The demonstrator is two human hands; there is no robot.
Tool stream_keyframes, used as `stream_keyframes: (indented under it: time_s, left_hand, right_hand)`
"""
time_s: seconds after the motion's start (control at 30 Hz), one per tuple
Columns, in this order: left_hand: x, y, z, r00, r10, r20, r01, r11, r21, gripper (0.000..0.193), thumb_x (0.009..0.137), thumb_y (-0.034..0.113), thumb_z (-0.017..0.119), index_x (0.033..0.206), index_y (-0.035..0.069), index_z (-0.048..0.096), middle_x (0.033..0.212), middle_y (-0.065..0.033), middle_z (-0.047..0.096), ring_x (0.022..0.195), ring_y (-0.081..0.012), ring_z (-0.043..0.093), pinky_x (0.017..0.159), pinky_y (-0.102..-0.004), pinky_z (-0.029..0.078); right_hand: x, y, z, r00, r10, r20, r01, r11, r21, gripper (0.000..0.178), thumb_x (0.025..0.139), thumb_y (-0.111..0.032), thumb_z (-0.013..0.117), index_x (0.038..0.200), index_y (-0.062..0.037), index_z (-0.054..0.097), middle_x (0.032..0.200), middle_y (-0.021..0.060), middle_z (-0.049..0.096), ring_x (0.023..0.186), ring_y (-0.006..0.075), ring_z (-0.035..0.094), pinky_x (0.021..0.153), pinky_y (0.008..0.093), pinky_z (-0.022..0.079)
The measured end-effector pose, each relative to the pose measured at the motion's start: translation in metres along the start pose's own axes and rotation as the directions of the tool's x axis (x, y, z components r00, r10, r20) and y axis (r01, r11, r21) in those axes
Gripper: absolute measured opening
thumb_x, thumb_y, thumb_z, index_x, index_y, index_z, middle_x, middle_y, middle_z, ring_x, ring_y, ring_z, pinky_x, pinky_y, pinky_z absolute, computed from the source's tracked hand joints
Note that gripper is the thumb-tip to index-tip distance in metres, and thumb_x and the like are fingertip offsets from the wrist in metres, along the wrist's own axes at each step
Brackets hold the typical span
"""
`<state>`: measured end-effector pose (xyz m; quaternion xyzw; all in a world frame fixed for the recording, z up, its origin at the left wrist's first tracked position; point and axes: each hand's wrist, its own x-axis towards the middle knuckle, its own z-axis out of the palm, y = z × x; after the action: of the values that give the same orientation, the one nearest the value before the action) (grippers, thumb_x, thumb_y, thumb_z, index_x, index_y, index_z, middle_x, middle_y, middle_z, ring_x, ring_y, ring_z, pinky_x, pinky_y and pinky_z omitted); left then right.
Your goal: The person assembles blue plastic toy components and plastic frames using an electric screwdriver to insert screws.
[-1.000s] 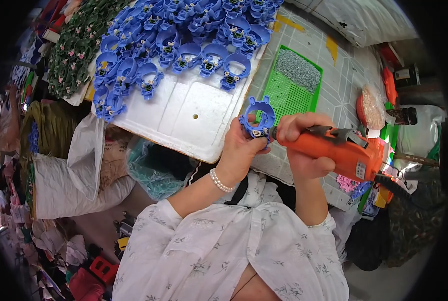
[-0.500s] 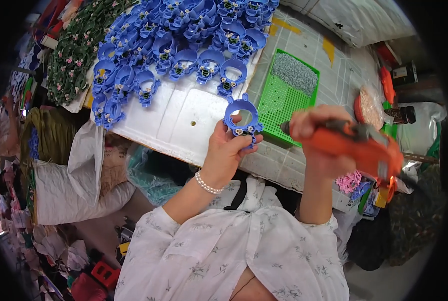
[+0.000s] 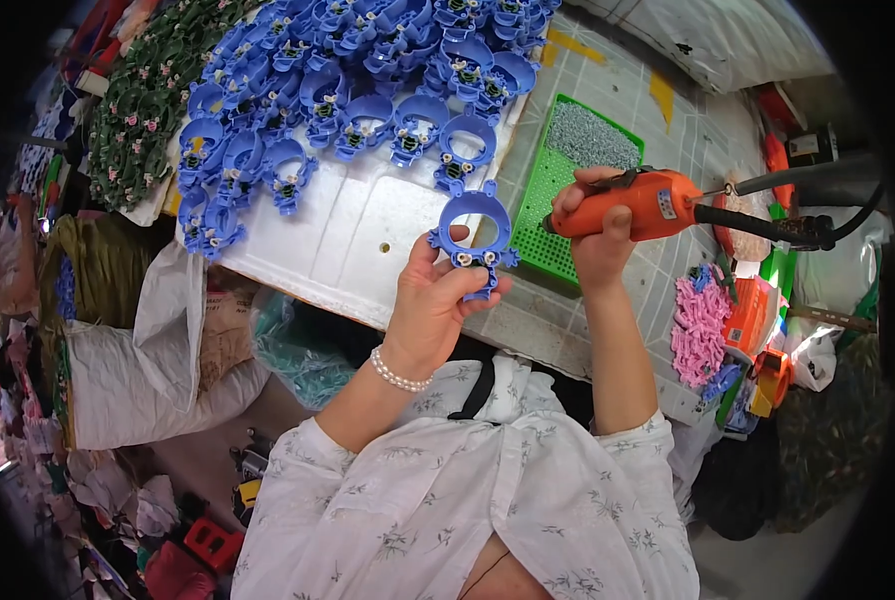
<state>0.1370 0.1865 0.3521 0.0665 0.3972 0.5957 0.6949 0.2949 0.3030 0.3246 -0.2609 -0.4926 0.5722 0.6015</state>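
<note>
My left hand (image 3: 429,305) is closed on a blue plastic ring-shaped piece (image 3: 473,197) with small figures at its lower end, pinched between thumb and fingers. The piece is held up over the table's near edge, its round opening facing up. In my right hand (image 3: 599,262) is an orange electric screwdriver (image 3: 657,205), fingers wrapped round its front. Its dark tip points left toward the blue piece, a gap apart from it. Behind the tip lies a green perforated tray (image 3: 552,185), with a heap of small grey metal pieces, seemingly screws (image 3: 592,135), at its far end.
Many similar blue pieces (image 3: 367,115) are piled on a white board (image 3: 342,225). Green pieces with pink flowers (image 3: 142,130) lie at far left. To the right are pink parts (image 3: 699,330), a bag (image 3: 742,235) and a black cable (image 3: 847,225) running from the screwdriver.
The screwdriver, blurred before, has swung up and turned more level, its tip shifting slightly left and uncovering the pink parts. My left hand has moved slightly left with the blue piece.
</note>
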Motion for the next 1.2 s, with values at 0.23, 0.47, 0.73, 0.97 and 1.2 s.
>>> stream_keyframes:
  time_s: [0.23, 0.47, 0.73, 0.97, 1.2]
  left_hand:
    - [0.005, -0.009, -0.004, 0.998, 0.056, 0.028, -0.057, 0.998, 0.004, 0.043, 0.079, -0.005, 0.054, 0.117, 0.009, 0.042, 0.100, -0.0191, 0.059, 0.086, -0.0247, 0.064, 0.068, -0.0278, 0.056]
    - [0.008, -0.014, -0.008, 0.999, 0.034, 0.016, -0.034, 0.999, 0.002, 0.040, 0.079, -0.006, 0.055, 0.116, 0.007, 0.043, 0.101, -0.0191, 0.058, 0.087, -0.0255, 0.064, 0.069, -0.0285, 0.056]
    - [0.009, -0.016, -0.010, 1.000, 0.009, 0.022, -0.010, 1.000, 0.018, 0.037, 0.079, -0.005, 0.055, 0.113, 0.005, 0.046, 0.102, -0.0185, 0.059, 0.083, -0.0258, 0.065, 0.066, -0.0279, 0.057]
    - [0.008, -0.017, -0.011, 0.998, 0.003, 0.055, -0.004, 1.000, 0.026, 0.036, 0.079, -0.003, 0.057, 0.113, 0.005, 0.046, 0.099, -0.0171, 0.060, 0.080, -0.0244, 0.065, 0.062, -0.0261, 0.056]
    - [0.011, -0.019, -0.008, 1.000, -0.007, 0.008, 0.007, 0.996, 0.086, 0.037, 0.079, -0.003, 0.058, 0.113, 0.005, 0.046, 0.097, -0.0156, 0.061, 0.075, -0.0221, 0.066, 0.055, -0.0238, 0.055]
  right_hand:
    - [-0.002, 0.005, 0.000, 1.000, -0.011, -0.022, 0.011, 1.000, -0.003, 0.066, 0.071, -0.056, 0.067, 0.099, 0.0011, 0.051, 0.072, 0.0043, 0.055, 0.063, 0.0155, 0.055, 0.057, 0.0285, 0.047]
    - [-0.003, 0.008, 0.000, 1.000, -0.010, -0.026, 0.008, 0.998, -0.055, 0.067, 0.072, -0.059, 0.064, 0.099, 0.0005, 0.050, 0.071, 0.0052, 0.054, 0.063, 0.0169, 0.054, 0.059, 0.0302, 0.046]
    - [-0.003, 0.009, 0.000, 0.999, -0.024, -0.038, 0.023, 1.000, -0.018, 0.064, 0.072, -0.056, 0.066, 0.098, 0.0007, 0.051, 0.071, 0.0046, 0.055, 0.063, 0.0156, 0.055, 0.058, 0.0291, 0.047]
    - [-0.002, 0.009, 0.000, 0.999, -0.013, -0.035, 0.013, 1.000, -0.010, 0.062, 0.073, -0.054, 0.066, 0.097, 0.0007, 0.050, 0.071, 0.0048, 0.055, 0.063, 0.0159, 0.055, 0.059, 0.0294, 0.047]
    - [-0.003, 0.008, -0.002, 1.000, -0.019, -0.023, 0.018, 1.000, -0.014, 0.063, 0.072, -0.055, 0.066, 0.097, 0.0010, 0.051, 0.072, 0.0054, 0.055, 0.064, 0.0168, 0.055, 0.059, 0.0300, 0.047]
